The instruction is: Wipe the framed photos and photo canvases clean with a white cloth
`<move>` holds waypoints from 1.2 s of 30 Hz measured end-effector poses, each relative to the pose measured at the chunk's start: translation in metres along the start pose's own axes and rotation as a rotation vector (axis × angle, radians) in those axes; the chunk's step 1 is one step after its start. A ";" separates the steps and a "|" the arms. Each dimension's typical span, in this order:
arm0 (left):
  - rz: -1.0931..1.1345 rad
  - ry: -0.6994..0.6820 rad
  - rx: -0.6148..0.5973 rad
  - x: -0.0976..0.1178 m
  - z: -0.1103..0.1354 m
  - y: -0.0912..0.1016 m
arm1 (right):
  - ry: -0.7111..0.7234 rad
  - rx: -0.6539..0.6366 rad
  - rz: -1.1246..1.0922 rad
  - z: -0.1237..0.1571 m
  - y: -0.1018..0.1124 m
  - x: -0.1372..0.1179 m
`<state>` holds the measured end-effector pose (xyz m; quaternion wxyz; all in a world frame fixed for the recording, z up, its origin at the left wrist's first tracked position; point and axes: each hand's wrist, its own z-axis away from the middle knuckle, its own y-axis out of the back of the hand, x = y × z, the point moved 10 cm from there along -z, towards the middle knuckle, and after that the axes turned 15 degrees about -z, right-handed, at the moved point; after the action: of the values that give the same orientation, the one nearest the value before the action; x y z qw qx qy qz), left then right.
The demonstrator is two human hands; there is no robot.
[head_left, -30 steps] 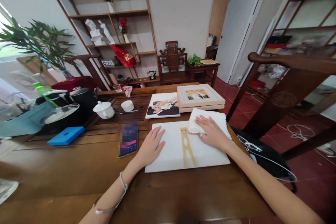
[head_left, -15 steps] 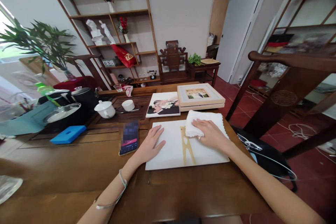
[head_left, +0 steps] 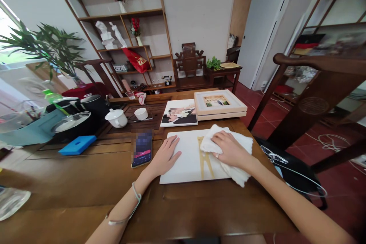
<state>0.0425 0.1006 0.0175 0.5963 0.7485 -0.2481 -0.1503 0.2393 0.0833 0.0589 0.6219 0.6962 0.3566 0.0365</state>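
A white board lies flat on the wooden table, with a yellowish, two-legged shape near its middle. On the board's left part rests my left hand, fingers stretched out, holding nothing. My right hand is closed on a white cloth over the board's right half. The cloth lies loosely spread and hangs past the board's lower right edge. Part of it covers the upper end of the yellowish shape. A phone with a lit screen lies just left of my left hand.
Behind the board lie a photo print and stacked picture frames. To the left are a lidded white teapot, a small white cup, a blue block and a black pan. A wooden chair stands right.
The cloth, a folded pad before, has opened out and now spreads right and down over the board's edge. My right hand has moved slightly right and nearer; my left hand stays on the board.
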 end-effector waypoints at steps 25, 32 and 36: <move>0.024 -0.007 0.009 0.001 0.000 0.002 | -0.121 -0.057 0.106 -0.010 -0.012 0.037; 0.019 -0.011 0.028 0.000 0.000 0.001 | 0.021 -0.296 -0.145 0.016 -0.014 -0.030; 0.020 -0.026 0.044 0.000 0.001 0.001 | 0.033 -0.237 -0.290 0.009 -0.005 -0.012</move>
<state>0.0422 0.0999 0.0179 0.5778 0.7569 -0.2667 -0.1487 0.2327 0.0696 0.0569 0.6924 0.5586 0.4566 -0.0003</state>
